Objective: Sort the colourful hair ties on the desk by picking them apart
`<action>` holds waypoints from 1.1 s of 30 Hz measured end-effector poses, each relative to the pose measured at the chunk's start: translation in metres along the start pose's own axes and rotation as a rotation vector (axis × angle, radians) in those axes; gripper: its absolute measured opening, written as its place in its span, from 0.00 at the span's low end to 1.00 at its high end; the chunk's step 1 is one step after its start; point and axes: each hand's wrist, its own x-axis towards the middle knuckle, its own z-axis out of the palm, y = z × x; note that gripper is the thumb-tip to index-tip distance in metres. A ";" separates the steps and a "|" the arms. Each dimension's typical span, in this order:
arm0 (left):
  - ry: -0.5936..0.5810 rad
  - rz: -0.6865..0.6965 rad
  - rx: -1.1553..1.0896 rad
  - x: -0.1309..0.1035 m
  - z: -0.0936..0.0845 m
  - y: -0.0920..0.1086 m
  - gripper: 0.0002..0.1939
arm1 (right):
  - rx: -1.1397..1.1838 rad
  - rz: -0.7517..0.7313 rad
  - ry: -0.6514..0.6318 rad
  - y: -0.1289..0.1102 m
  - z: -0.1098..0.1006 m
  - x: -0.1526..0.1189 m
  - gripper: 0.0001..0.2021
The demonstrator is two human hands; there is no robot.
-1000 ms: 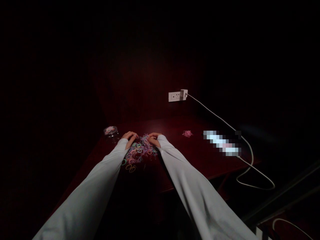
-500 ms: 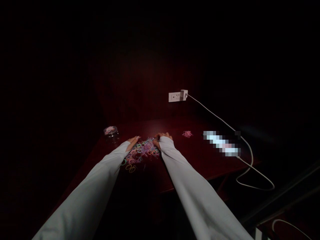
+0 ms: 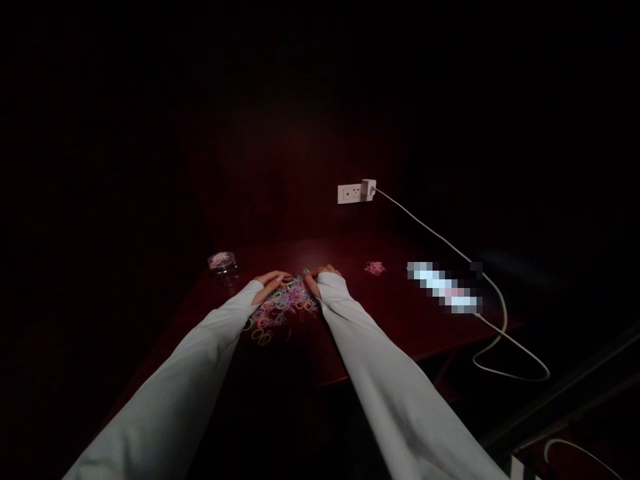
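Note:
A loose heap of small coloured elastic bands (image 3: 285, 301) lies on the dark red table, mostly pink, purple, green and yellow. My left hand (image 3: 271, 283) rests along the heap's left and far side, its fingers stretched out toward the right. At the far right edge of the heap is my right hand (image 3: 320, 277), partly covered by its pale sleeve. Its thumb points to the bands, while the other fingers curve away and are only partly seen. Whether a band is between them I cannot make out.
A clear round container (image 3: 223, 265) with a pinkish top stands at the left. A small pink pile (image 3: 375, 268) lies right of my hands. Beyond it is a blurred-out bright device (image 3: 444, 288) with a white cable (image 3: 435, 231) running to a charger (image 3: 369, 189) in the wall socket.
My left hand has shifted slightly right and over the heap's far side, its fingers reaching farther across. The right hand has turned a little, its thumb showing more at the heap's edge.

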 end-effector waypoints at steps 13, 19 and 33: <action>0.481 0.134 0.225 0.010 -0.029 0.000 0.33 | 0.166 -0.371 0.083 -0.004 0.007 -0.005 0.15; 0.503 0.088 0.257 0.011 -0.019 0.012 0.36 | 0.168 -0.735 0.002 -0.031 0.028 -0.021 0.26; 0.520 0.060 0.218 0.009 -0.019 0.014 0.36 | 0.061 -0.638 -0.162 -0.035 0.022 -0.015 0.11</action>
